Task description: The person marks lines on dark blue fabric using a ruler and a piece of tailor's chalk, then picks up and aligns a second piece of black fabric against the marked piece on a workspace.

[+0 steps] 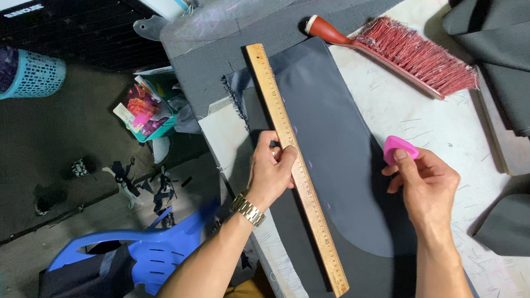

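Note:
A long wooden ruler (296, 165) lies along a dark grey fabric panel (334, 129) on the white worktable (404, 116). My left hand (272, 171), with a metal watch on the wrist, presses down on the ruler near its middle. My right hand (425, 182) is at the panel's right edge and pinches a pink piece of tailor's chalk (399, 149) between thumb and fingers. The panel has a curved lower edge and rests on a larger dark cloth.
A red-bristled brush (411, 54) lies at the back of the table. Folded dark fabric (514, 47) is piled at the right. A blue plastic chair (139, 252) stands at the lower left, with teal baskets (11, 66) and scraps on the floor.

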